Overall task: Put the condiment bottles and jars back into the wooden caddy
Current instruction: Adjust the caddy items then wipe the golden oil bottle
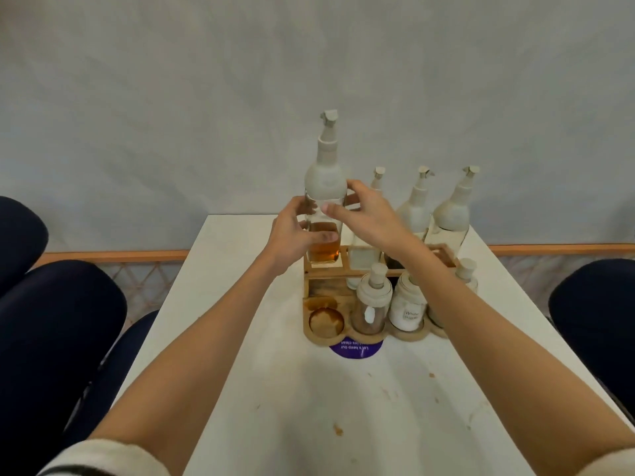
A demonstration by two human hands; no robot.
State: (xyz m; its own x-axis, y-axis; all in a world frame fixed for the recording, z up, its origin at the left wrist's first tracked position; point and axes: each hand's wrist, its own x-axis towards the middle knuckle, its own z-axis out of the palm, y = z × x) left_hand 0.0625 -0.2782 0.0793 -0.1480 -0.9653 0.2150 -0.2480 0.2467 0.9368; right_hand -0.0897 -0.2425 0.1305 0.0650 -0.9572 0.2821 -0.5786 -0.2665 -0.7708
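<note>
Left hand (295, 235) is wrapped round the amber-liquid bottle (324, 252) at mid-body, thumb across the front. Right hand (364, 214) pinches the same bottle just under its white shoulder.

Bottle is upright, base in the square slot at the wooden caddy's (311, 269) 10 o'clock corner. It stands taller than the three dispenser bottles (415, 211) at 12–2 o'clock, so judged not fully seated. Round socket (325, 321) at 7 o'clock is empty.

Risks:
- The square base catches the frame rail and tilts the bottle.
- The right forearm crosses above the front-row jars (371, 310) and could clip a stopper on withdrawal.

Grey wall (309, 63), white table (223, 304), dark chairs (51, 321) alongside
</note>
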